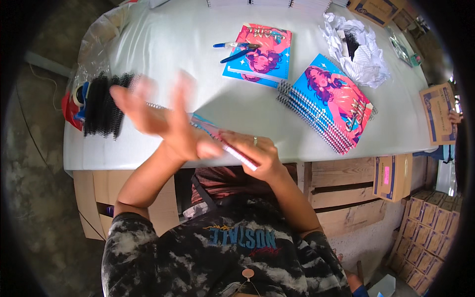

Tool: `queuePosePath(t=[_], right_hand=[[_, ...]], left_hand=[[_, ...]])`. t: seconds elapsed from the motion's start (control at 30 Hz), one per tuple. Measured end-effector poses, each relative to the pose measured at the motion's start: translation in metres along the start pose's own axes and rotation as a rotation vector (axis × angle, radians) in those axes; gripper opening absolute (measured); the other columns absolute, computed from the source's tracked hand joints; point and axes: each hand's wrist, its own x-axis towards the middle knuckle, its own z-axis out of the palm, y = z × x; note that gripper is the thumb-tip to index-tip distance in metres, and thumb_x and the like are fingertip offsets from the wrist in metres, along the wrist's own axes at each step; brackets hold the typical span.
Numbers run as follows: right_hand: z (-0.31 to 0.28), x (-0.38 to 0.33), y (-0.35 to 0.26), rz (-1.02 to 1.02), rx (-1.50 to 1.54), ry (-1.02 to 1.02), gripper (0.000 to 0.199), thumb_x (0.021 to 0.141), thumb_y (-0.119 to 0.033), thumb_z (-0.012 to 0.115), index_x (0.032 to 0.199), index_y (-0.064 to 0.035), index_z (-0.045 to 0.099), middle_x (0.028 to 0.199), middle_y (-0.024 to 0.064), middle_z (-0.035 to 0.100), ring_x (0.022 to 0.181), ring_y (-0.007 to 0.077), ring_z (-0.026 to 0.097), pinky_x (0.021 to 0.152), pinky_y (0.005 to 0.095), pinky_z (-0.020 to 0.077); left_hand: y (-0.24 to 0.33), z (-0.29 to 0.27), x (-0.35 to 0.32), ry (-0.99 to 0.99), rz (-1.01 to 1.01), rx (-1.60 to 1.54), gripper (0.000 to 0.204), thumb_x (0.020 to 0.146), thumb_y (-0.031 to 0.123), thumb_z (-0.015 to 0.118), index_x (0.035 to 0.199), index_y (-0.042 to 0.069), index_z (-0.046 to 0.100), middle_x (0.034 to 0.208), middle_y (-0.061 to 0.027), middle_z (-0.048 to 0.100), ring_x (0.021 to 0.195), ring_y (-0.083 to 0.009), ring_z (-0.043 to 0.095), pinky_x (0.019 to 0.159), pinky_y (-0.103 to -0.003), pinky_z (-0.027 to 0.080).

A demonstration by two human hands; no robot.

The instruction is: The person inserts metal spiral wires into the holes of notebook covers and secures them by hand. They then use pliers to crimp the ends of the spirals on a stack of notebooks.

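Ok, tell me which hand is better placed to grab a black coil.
Left, likely: the left hand, blurred but open, is nearer the black coils, while the right hand grips a notebook.

Mottled shirt [173,262], slim ring [255,140]

The ring circles a finger of the right hand [261,156], right at the grip. Behind the grip, the black shirt shows grey-white blotches, short sleeves [129,231], blue chest lettering [241,237], a round pendant [248,272].
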Motion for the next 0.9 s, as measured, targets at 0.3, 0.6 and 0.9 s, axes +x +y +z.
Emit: queuePosePath(t=[0.3, 0.6, 0.9], right_hand=[[-0.003, 0.004, 0.005, -0.004, -0.039, 0.037, 0.041, 0.069, 0.000, 0.066, 0.109, -0.0005, 0.060, 0.102, 0.0145, 0.065, 0.088, 0.0288, 0.065, 0.075, 0.0350, 0.0528], [-0.001, -0.005, 0.005, 0.060, -0.031, 0.078, 0.044, 0.069, 0.002, 0.065, 0.113, -0.0030, 0.059, 0.102, 0.0135, 0.065, 0.082, 0.0289, 0.066, 0.071, 0.0350, 0.0524], [0.001, -0.002, 0.011, 0.054, 0.008, 0.101, 0.045, 0.069, -0.006, 0.069, 0.112, -0.0021, 0.059, 0.100, 0.0136, 0.065, 0.087, 0.0298, 0.065, 0.072, 0.0364, 0.0522]], left_hand=[[0.010, 0.004, -0.048, -0.071, 0.143, 0.037, 0.099, 0.073, 0.078, 0.035, 0.137, 0.003, 0.029, 0.133, -0.0255, 0.036, 0.120, -0.0446, 0.034, 0.099, -0.062, 0.020], [0.021, 0.004, -0.035, -0.052, 0.128, -0.170, 0.096, 0.071, 0.073, 0.050, 0.139, 0.009, 0.029, 0.129, -0.0248, 0.040, 0.122, -0.0507, 0.030, 0.092, -0.065, 0.025], [0.048, 0.010, -0.048, -0.083, 0.045, -0.249, 0.087, 0.067, 0.076, 0.050, 0.129, 0.015, 0.043, 0.132, -0.0151, 0.040, 0.121, -0.0388, 0.033, 0.096, -0.060, 0.020]])
